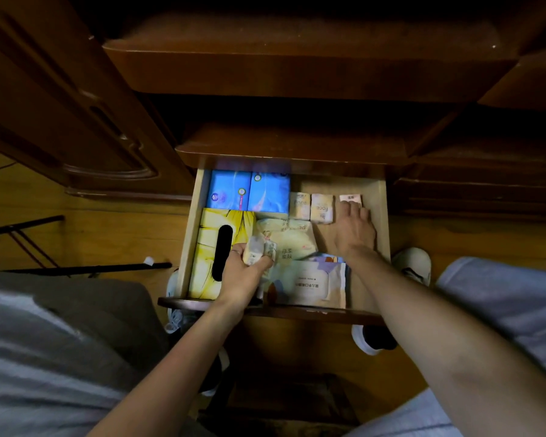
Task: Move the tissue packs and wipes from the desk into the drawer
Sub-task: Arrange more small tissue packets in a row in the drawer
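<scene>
Head view: pale wooden drawer (381, 234) stands pulled out under the dark brown desk (297, 74), already holding 2 blue tissue packs (248, 190) at the back left, a yellow tissue box with a black slot (212, 247) along the left wall, a cream soft pack with printed characters (292, 236) in the middle, a white wipes pack with a flap label (312, 283) at the front, and 2 small beige pocket tissue packs (311, 206) standing side by side at the back. The left hand (243, 275) grips a small cream pocket pack (259, 250), fingers and thumb curled round it, wrist low over the drawer front. The right hand (355, 230) reaches deep to the back right, fingers straight and close together, tips resting on a small pink-topped pack (350, 198) just right of the beige pair. The held pack's likely place is in that back row; it lies behind and to the right of the left hand's fingers. The row runs left to right along the back wall, and the right hand is much the nearer one to it
</scene>
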`<state>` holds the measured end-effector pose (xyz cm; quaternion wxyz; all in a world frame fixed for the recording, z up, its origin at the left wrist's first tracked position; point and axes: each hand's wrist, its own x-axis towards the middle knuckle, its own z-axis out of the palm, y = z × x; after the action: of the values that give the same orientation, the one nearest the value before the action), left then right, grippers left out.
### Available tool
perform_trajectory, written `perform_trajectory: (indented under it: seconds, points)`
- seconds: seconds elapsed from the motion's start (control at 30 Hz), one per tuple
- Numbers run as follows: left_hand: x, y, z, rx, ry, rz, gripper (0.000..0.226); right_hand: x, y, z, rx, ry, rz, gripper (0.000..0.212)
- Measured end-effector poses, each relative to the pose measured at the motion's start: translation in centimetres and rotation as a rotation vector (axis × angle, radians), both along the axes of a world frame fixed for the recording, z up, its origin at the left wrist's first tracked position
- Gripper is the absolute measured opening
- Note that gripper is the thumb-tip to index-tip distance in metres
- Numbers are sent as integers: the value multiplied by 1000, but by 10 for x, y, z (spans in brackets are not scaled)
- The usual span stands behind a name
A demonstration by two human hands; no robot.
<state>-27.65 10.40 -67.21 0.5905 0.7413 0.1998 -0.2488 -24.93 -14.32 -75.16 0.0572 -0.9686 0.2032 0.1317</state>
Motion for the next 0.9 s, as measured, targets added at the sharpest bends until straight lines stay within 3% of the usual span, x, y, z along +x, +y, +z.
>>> perform_trajectory:
  seconds: [0.13, 0.33, 0.5, 0.63, 0.67, 0.73, 0.8, 0.9]
  points:
    - [1, 2, -3, 40, 6, -18, 31, 6, -7, 1, 20, -15, 21, 57]
    - [1, -6, -6, 31, -20, -46, 32, 8, -11, 11, 235, -188, -116, 56]
    - [-2, -9, -6, 22, -19, -79, 39, 4, -10, 14, 258, 20, -108, 64]
    - [-5, -9, -4, 34, -61, -100, 45, -1, -4, 39, 278, -116, -122, 63]
    - [-5, -10, -3, 27, -70, -96, 46, 0, -1, 50, 345, -98, -131, 57]
    - [-5, -14, -2, 25, -105, -103, 44, 0, 12, 74, 725, 51, -171, 53]
    - [-8, -19, 0, 14, -136, -135, 46, -6, 29, 95, 1124, 258, -207, 70]
    - [-11, -25, 1, -8, -145, -219, 64, -21, 47, 103, 1199, 269, -186, 74]
